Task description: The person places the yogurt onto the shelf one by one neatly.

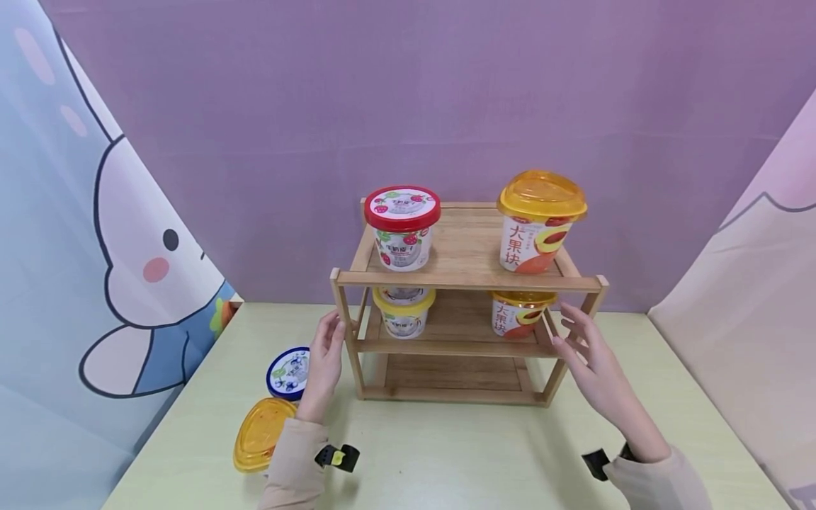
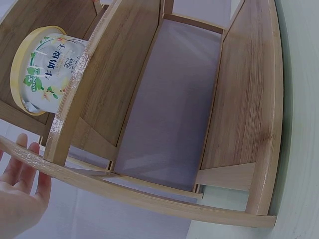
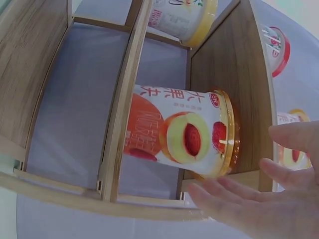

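Note:
A three-tier wooden shelf rack (image 1: 455, 280) stands between both hands. My left hand (image 1: 326, 358) is at the rack's left side, its lightly bent fingers against the front post (image 2: 107, 186). On the middle tier nearby sits a yellow-lidded milk pudding cup (image 1: 406, 324). Beside the right post, my right hand (image 1: 593, 361) has its fingers spread and holds nothing. Its fingertips are close to an orange-lidded fruit cup (image 3: 182, 132) on the middle tier. The top tier carries a red-lidded strawberry cup (image 1: 403, 244) at left and another orange-lidded fruit cup (image 1: 534, 241) at right.
Left of the rack, a blue-rimmed round lid (image 1: 287, 372) and an orange translucent lid (image 1: 258, 432) lie on the pale table (image 1: 446, 453), partly hidden by the left arm. A purple cloth (image 1: 287, 142) hangs behind, with printed curtains (image 1: 159, 283) at the sides.

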A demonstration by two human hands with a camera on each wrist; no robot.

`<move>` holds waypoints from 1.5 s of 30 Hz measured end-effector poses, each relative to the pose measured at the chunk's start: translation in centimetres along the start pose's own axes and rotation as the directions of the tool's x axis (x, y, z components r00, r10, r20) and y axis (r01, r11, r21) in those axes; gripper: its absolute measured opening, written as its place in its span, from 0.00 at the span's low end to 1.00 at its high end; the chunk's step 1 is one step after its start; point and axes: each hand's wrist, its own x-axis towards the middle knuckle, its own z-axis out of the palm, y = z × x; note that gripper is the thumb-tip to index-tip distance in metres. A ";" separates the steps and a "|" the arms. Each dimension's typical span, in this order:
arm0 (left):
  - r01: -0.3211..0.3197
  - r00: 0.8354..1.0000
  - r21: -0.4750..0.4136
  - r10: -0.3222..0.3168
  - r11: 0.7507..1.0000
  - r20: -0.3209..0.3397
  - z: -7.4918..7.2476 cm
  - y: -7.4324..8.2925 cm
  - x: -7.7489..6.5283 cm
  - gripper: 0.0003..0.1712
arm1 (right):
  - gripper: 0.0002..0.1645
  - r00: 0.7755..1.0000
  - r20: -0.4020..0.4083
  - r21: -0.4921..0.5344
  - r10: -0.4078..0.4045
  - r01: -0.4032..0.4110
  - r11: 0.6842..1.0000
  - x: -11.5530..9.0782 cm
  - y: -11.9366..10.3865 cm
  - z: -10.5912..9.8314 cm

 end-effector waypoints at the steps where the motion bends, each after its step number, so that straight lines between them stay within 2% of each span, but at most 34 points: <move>1: -0.001 1.000 0.001 0.001 1.000 0.001 0.0 0.0 0.0 0.19 | 0.27 1.000 -0.015 -0.001 -0.012 0.012 1.000 -0.2 0.0 -0.1; 5: 0.001 1.000 0.013 -0.002 1.000 0.004 -0.1 0.1 -0.1 0.20 | 0.25 0.996 -0.065 0.030 -0.067 0.069 0.997 -0.8 0.2 -0.6; 9: 0.002 1.000 0.010 -0.002 1.000 0.000 0.0 -0.1 -0.1 0.20 | 0.22 0.993 -0.076 0.011 -0.091 0.092 0.996 -1.4 0.5 -1.1; 15: 0.000 1.000 0.002 0.000 1.000 -0.005 0.0 -0.1 -0.1 0.20 | 0.16 0.996 -0.083 0.008 -0.041 0.042 0.999 -1.9 1.3 -2.0; 20: 0.009 1.000 -0.011 -0.009 1.000 0.011 0.0 -0.1 -0.1 0.21 | 0.14 0.996 -0.086 0.061 -0.025 0.030 0.998 -2.0 2.2 -2.5; 27: 0.022 1.000 -0.015 -0.022 1.000 0.010 0.0 0.1 -0.1 0.20 | 0.12 0.994 -0.088 0.173 -0.062 0.077 0.982 -1.7 3.6 -3.0; 30: 0.023 1.000 -0.022 -0.023 0.999 0.010 0.0 0.2 -0.1 0.20 | 0.11 0.994 -0.103 0.177 -0.047 0.065 0.982 -1.5 4.1 -3.1; 36: 0.026 1.000 -0.030 -0.025 0.999 0.016 0.0 0.1 -0.1 0.21 | 0.12 0.986 -0.164 0.153 0.042 -0.016 0.988 -1.1 4.4 -2.9; 39: 0.024 1.000 -0.030 -0.024 0.999 0.020 -0.1 0.0 0.0 0.21 | 0.14 0.980 -0.187 0.193 0.067 -0.030 0.981 -0.7 5.1 -2.6; 40: 0.024 1.000 -0.029 -0.023 0.999 0.021 -0.1 0.0 0.0 0.21 | 0.14 0.982 -0.186 0.270 0.039 0.012 0.963 -0.6 6.1 -2.5; 42: 0.023 1.000 -0.029 -0.022 0.999 0.021 -0.1 0.0 0.0 0.21 | 0.15 0.981 -0.190 0.321 0.048 0.016 0.947 -0.4 6.5 -2.3; 45: 0.020 1.000 -0.029 -0.020 0.999 0.018 0.0 0.0 -0.1 0.21 | 0.18 0.981 -0.186 0.333 0.061 0.004 0.943 -0.1 6.4 -1.9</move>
